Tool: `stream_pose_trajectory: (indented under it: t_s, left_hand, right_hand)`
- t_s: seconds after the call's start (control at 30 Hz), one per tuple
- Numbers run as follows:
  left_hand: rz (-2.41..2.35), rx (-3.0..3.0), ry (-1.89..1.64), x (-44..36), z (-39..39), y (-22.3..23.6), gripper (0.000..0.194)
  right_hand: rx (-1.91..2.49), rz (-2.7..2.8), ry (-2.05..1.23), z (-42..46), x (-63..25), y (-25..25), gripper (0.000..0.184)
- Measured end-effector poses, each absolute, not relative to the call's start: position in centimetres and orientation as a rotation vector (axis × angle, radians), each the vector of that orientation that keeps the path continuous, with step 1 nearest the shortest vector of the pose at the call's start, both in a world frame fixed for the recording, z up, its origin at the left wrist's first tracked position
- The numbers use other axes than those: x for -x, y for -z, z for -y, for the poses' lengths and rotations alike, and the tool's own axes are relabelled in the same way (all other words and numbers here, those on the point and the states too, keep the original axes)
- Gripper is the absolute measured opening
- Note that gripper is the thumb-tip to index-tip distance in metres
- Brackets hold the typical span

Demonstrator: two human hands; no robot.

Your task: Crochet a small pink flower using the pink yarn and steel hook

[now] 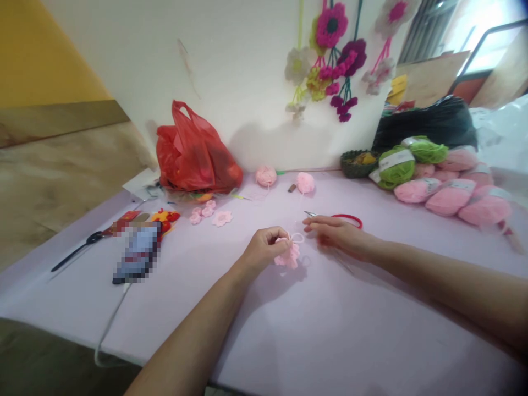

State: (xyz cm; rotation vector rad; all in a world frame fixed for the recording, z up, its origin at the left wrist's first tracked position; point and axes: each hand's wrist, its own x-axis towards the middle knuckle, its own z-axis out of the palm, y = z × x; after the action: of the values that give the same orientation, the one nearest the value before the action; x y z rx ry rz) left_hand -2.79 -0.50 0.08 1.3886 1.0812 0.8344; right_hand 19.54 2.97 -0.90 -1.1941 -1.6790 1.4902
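Note:
My left hand (268, 246) pinches a pink crocheted piece (287, 254) with ruffled, petal-like edges, held just above the table. A loop of pink yarn (297, 237) stands up from its top edge. To the right, my right hand (336, 232) is open, its fingers stretched toward the left and apart from the piece. Just behind it are scissors with red handles (355, 220), partly covered by the hand; their blades point left. A thin metal rod (344, 261), perhaps a crochet hook, shows below the right hand, one end hidden.
Two pink yarn balls (265, 176) sit near the wall. Pink crocheted flowers (223, 218) lie at left, by a red plastic bag (196, 154) and a pixelated phone-like object (138, 253) with a white cable. Green and pink skeins (449, 195) pile up at right. Crocheted flowers (332, 25) hang on the wall.

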Motion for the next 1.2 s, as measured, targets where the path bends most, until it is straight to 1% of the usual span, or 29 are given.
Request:
stream_pose_trajectory:
  t_s: [0.23, 0.3, 0.37, 0.53, 0.63, 0.73, 0.8, 0.97, 1.1, 1.2]
  left_hand:
    - [-1.046, -1.384, -0.902, 3.0, 0.7, -0.5, 0.021]
    - [-1.043, -1.393, -0.931, 2.9, 0.7, -0.7, 0.021]
    - [-1.048, -1.402, -0.966, 3.0, 0.8, -0.7, 0.020]
    - [-1.063, -1.420, -1.048, 3.1, 0.5, -0.5, 0.019]
    - [-1.077, -1.422, -1.081, 3.0, 0.5, -0.4, 0.020]
    - [-1.089, -1.412, -1.112, 2.9, 0.5, -0.4, 0.021]
    - [-1.092, -1.405, -1.133, 2.9, 0.5, -0.4, 0.022]
    - [-1.092, -1.381, -1.190, 3.0, 0.3, -0.3, 0.021]
    - [-1.114, -1.359, -1.254, 3.1, 0.1, 0.0, 0.019]
    - [-1.130, -1.349, -1.295, 3.2, 0.0, 0.1, 0.019]
  right_hand:
    - [1.302, 2.275, -0.628, -3.4, -21.0, 0.5, 0.042]
    - [1.411, 2.391, -0.435, -4.2, -21.8, 0.4, 0.035]
    - [1.519, 2.497, -0.304, -5.1, -22.6, 0.3, 0.026]
    - [1.618, 2.666, -0.100, -6.2, -24.0, -0.2, 0.022]
    - [1.666, 2.686, -0.052, -6.2, -24.4, -0.3, 0.023]
    - [1.688, 2.697, -0.083, -6.2, -24.8, -0.1, 0.024]
    - [1.689, 2.678, -0.112, -6.4, -24.9, -0.1, 0.030]
    - [1.673, 2.551, -0.264, -7.0, -24.7, -0.7, 0.056]
    - [1.636, 2.490, -0.418, -6.9, -24.4, -0.8, 0.061]
    - [1.608, 2.513, -0.465, -6.7, -24.2, -0.4, 0.065]
